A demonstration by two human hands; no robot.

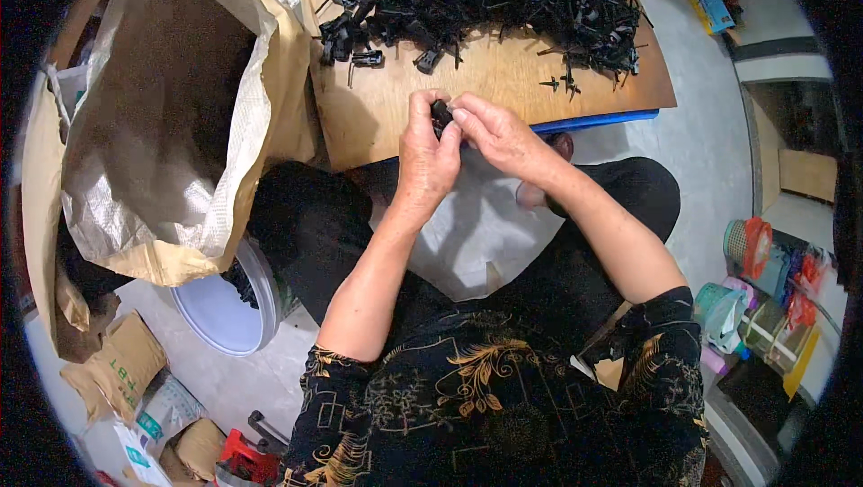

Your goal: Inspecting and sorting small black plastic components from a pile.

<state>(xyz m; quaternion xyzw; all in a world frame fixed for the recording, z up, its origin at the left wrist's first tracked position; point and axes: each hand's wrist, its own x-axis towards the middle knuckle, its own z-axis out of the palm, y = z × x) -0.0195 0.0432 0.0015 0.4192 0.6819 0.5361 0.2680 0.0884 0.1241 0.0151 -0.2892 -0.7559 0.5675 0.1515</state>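
My left hand (430, 150) is closed around a small black plastic part (440, 116), just over the near edge of the wooden board. From the right, my right hand (493, 130) meets it, thumb and fingers pinched together at the part's side. What the right fingertips grip is too small and covered to make out. Beyond both hands lies a large heap of black plastic parts (503, 1) with thin prongs, spread along the far side of the board (378, 118). A few loose pieces (562, 85) lie at the heap's near edge.
A big open paper sack (292, 82) with a pale lining stands at the left. Below it is a white bucket (262, 307) with black pieces inside. Filled bags (117, 366) lie at the lower left, and baskets (746, 249) with coloured items stand at the right.
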